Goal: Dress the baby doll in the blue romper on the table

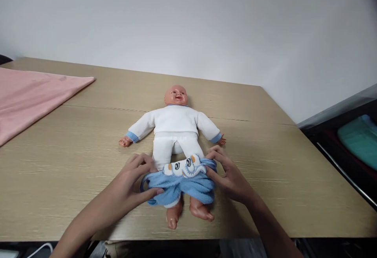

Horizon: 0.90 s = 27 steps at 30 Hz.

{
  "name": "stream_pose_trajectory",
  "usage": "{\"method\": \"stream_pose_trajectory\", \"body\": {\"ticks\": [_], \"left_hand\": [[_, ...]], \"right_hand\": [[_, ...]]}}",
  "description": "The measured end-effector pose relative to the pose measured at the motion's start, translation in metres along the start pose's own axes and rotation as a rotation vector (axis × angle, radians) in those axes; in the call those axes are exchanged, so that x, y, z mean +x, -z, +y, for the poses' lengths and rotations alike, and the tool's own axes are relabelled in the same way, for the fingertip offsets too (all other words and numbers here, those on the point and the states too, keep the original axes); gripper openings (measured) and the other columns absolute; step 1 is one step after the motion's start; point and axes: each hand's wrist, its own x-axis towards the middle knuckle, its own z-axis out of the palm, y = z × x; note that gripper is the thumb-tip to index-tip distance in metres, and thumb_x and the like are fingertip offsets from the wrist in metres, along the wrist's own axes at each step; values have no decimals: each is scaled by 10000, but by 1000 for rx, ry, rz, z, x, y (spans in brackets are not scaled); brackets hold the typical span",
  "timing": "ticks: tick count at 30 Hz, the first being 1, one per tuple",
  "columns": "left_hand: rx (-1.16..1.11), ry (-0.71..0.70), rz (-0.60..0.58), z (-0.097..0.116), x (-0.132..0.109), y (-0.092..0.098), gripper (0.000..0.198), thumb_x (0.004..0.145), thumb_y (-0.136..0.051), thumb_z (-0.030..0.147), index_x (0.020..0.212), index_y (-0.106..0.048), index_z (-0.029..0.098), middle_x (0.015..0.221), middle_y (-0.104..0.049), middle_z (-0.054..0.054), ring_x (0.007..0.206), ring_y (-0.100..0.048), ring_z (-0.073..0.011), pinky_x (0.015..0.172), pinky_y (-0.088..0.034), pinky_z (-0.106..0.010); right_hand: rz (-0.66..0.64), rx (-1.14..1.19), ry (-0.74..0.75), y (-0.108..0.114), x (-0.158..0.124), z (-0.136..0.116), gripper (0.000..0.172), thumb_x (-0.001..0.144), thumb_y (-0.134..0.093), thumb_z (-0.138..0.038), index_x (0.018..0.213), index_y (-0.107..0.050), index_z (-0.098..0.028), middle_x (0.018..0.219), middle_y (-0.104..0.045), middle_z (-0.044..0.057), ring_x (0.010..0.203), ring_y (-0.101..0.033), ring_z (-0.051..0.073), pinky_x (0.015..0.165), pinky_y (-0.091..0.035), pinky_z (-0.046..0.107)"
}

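Note:
A baby doll (176, 118) lies on its back on the table, head toward the wall and bare feet toward me. It wears a white long-sleeved top with blue cuffs. Blue overalls (194, 187) with a white embroidered animal face on the bib are bunched around its lower legs. My left hand (138, 179) grips the left side of the overalls, thumb in front and fingers behind the edge. On the other side, my right hand (225, 171) pinches the right edge by the bib. Parts of the fingers are hidden by cloth.
A pink cloth (32, 97) lies spread at the table's left. The wooden table (279, 179) ends close to my body and meets a pale wall behind. Off its right side is a dark holder with a teal item (359, 140). A white cable (41, 249) shows at lower left.

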Motion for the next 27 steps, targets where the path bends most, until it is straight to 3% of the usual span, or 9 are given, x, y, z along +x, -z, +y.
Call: {"method": "stream_pose_trajectory", "body": {"ticks": [2, 4, 9, 12, 16, 19, 22, 24, 27], "left_hand": [[-41, -13, 56, -4, 1, -2, 277, 1019, -686, 506, 1217, -687, 311, 1465, -601, -71, 1423, -523, -313, 1222, -430, -448], [-141, 22, 138, -7, 11, -7, 280, 1054, -623, 506, 1231, -652, 291, 1417, -630, -77, 1381, -566, -298, 1193, -458, -436], [-338, 84, 181, -19, 52, -12, 326, 1067, -573, 554, 1114, -587, 232, 992, -686, -19, 966, -667, -239, 847, -537, -341], [-198, 34, 212, -22, 62, -7, 342, 1039, -618, 571, 1079, -603, 232, 983, -671, -21, 955, -647, -246, 852, -512, -352], [94, -140, 380, -20, 66, 1, 264, 1019, -646, 492, 1070, -613, 235, 1238, -656, -84, 1222, -577, -299, 1109, -438, -434], [-1, -92, 338, -21, 81, 9, 249, 1048, -568, 493, 1077, -537, 247, 1016, -639, -26, 990, -601, -236, 929, -492, -356], [-181, 54, 240, -25, 105, 21, 332, 1016, -591, 570, 1091, -486, 263, 764, -478, 65, 702, -474, -173, 673, -403, -276], [-228, 61, 178, -26, 116, 28, 396, 973, -646, 608, 1083, -527, 247, 816, -511, 51, 747, -492, -174, 689, -403, -275], [-161, 23, 138, -29, 112, 35, 431, 966, -665, 631, 1060, -617, 214, 973, -598, -1, 908, -554, -210, 808, -446, -302]], "right_hand": [[40, 36, 31, -5, 7, -2, 149, 1048, -625, -384, 1037, -675, -244, 1253, -684, 84, 1231, -641, 264, 1099, -496, 409], [87, 78, -20, -11, 16, 0, 174, 1070, -586, -408, 1072, -644, -244, 1161, -718, 68, 1107, -684, 241, 993, -530, 374], [175, 52, -154, -24, 47, 13, 262, 1064, -556, -506, 1037, -588, -248, 716, -596, -53, 652, -563, 175, 633, -420, 285], [115, -64, -101, -24, 60, 14, 271, 1019, -611, -509, 985, -631, -241, 769, -628, -26, 720, -588, 198, 711, -455, 317], [111, -192, 99, -22, 69, 1, 232, 916, -748, -447, 963, -661, -237, 1033, -694, 54, 1058, -630, 279, 976, -474, 401], [87, -155, 86, -23, 82, -4, 130, 957, -637, -370, 992, -613, -247, 868, -642, 2, 838, -599, 224, 786, -455, 338], [123, -118, -56, -26, 101, 2, 140, 971, -540, -364, 1053, -577, -256, 621, -443, -85, 580, -442, 182, 602, -305, 303], [165, -105, -103, -26, 109, 9, 195, 959, -551, -397, 1088, -579, -254, 588, -409, -100, 548, -414, 177, 587, -276, 299], [208, -91, -84, -23, 105, 20, 253, 938, -627, -437, 1096, -600, -241, 694, -561, -59, 655, -528, 189, 658, -377, 299]]}}
